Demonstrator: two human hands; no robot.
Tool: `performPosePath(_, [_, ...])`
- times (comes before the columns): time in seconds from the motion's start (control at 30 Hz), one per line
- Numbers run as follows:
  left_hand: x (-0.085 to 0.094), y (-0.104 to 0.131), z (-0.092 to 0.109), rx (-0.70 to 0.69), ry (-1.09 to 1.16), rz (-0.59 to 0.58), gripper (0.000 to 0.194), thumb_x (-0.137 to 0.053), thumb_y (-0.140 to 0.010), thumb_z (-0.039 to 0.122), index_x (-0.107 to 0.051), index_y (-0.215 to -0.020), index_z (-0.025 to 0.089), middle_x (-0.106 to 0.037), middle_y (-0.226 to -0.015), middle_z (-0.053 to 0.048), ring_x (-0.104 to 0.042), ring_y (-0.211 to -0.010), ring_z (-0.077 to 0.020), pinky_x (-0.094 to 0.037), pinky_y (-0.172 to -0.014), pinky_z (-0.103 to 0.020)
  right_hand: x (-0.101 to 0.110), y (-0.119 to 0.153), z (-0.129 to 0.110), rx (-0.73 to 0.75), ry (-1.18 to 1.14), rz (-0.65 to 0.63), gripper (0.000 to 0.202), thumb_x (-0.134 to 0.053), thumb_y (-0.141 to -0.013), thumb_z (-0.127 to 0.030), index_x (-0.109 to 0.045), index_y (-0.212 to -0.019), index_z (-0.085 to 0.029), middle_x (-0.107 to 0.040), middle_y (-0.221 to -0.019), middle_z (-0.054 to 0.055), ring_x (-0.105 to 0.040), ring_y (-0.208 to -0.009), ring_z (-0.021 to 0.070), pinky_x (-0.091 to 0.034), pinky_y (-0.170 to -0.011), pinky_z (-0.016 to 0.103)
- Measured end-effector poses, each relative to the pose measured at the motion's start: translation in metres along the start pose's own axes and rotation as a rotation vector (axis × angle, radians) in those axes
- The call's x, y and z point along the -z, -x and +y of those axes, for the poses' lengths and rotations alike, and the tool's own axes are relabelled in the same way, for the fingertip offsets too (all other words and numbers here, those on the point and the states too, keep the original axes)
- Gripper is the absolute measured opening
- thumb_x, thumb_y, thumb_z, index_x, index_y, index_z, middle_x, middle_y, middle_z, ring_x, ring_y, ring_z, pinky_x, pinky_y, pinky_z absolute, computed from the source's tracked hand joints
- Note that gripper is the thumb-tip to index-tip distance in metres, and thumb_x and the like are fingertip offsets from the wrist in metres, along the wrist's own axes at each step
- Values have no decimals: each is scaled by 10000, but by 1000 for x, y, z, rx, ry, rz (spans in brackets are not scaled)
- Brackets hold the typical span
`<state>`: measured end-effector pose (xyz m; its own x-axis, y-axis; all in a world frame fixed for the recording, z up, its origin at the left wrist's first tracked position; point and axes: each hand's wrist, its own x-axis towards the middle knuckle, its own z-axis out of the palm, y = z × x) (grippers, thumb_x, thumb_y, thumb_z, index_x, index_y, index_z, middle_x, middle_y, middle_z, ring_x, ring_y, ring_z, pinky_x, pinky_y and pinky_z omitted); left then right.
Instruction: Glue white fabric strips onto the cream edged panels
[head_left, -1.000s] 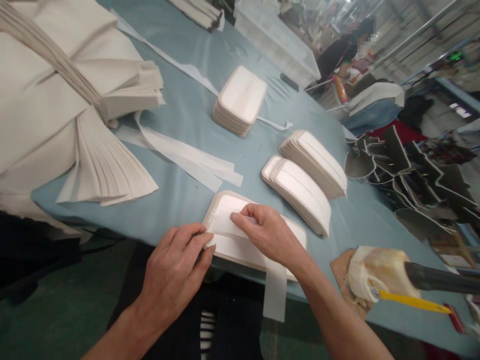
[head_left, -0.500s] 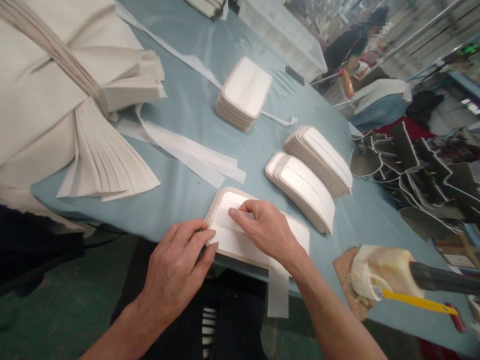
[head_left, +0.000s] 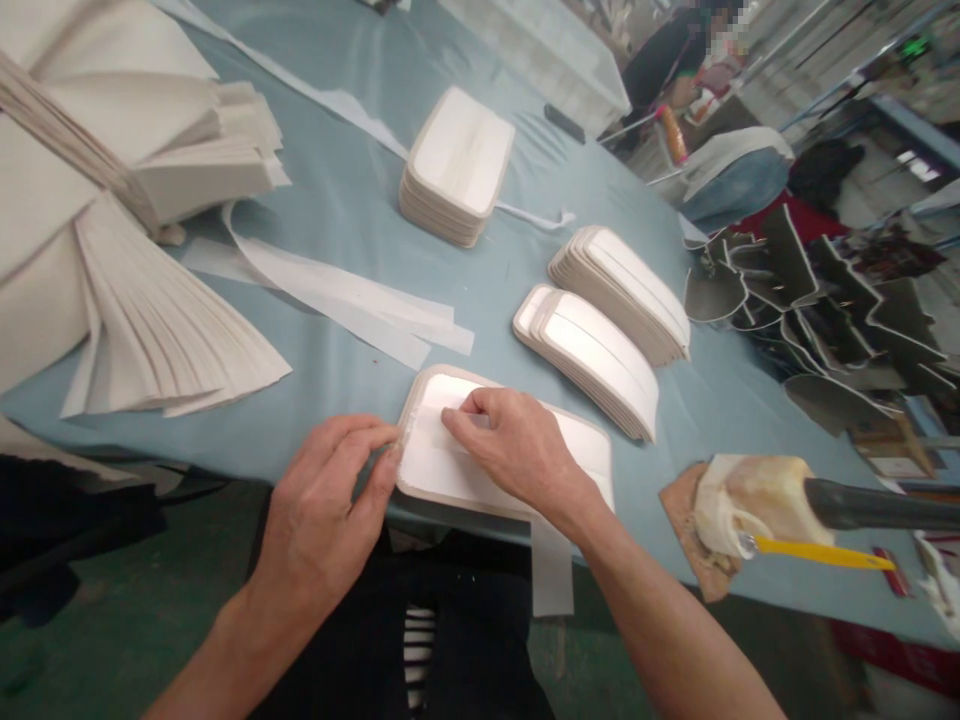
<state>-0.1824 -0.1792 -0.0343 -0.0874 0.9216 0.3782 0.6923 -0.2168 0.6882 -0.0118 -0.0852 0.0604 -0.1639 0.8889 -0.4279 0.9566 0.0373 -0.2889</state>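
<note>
Watching from my remote seat, I judge the step in hand to be working a pale strip [head_left: 552, 567] across the white-faced panel [head_left: 442, 472] at the table's [head_left: 337, 385] near edge. My right hand [head_left: 517, 445] looks closed on the strip; my left hand [head_left: 319, 505] touches the panel's end, whether pinching I cannot tell. The next move calls for steady panel and flat strip.

Cut off by left edge: large bundle of folded cream fabric [head_left: 97, 110]. Translucent white plastic crate [head_left: 544, 65]: top out of view. Seated person in dark clothing [head_left: 667, 55], far side, blurred. Right palm's underside hidden; whatever its fingers [head_left: 459, 420] pinch, unclear.
</note>
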Motion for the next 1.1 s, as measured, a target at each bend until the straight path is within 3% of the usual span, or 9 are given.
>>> performPosePath(0.3, [-1, -34, -4, 50, 87, -147, 203, -552, -1049, 312, -730, -1084, 220, -773, -1069, -56, -718, -1045, -244, -573, -973, -396, -1, -2, 4, 34, 3, -8, 298, -593, -1015, -382, -785, -895, -188, -776, -860, 87, -609, -798, 213, -310, -697, 315])
performPosePath(0.57, [-12, -39, -4, -61, -17, -195, 259, -520, -1065, 336, -750, -1076, 216, -736, -1053, -73, -689, -999, -254, -538, -927, -398, -3, -4, 5, 38, 22, 3, 305, -597, -1019, -401, -792, -898, -201, -806, -903, 95, -665, -863, 233, -307, -694, 318])
performPosePath(0.77, [-17, -36, -3, -43, -94, -186, 260, -499, -1072, 341, -733, -1060, 228, -707, -1025, -77, -669, -986, -283, -520, -893, -425, -3, 0, 4, 51, 77, -2, 360, -547, -1064, -407, -793, -898, -203, -818, -940, 99, -683, -884, 237, -307, -693, 328])
performPosePath(0.97, [-17, -38, -3, -9, -124, -226, 238, -500, -1048, 336, -714, -1062, 232, -711, -1031, -70, -672, -992, -287, -520, -894, -429, 15, 12, 7, 78, 30, -12, 296, -615, -1044, -420, -816, -954, -222, -806, -929, 64, -658, -866, 209, -321, -700, 307])
performPosePath(1.1, [-17, -39, -5, -5, -131, -221, 260, -484, -1053, 377, -711, -1065, 250, -723, -1044, -71, -681, -993, -293, -522, -896, -437, 34, 18, 30, 67, -54, -59, 271, -698, -981, -432, -797, -885, -199, -714, -763, 8, -552, -701, 148, -299, -649, 289])
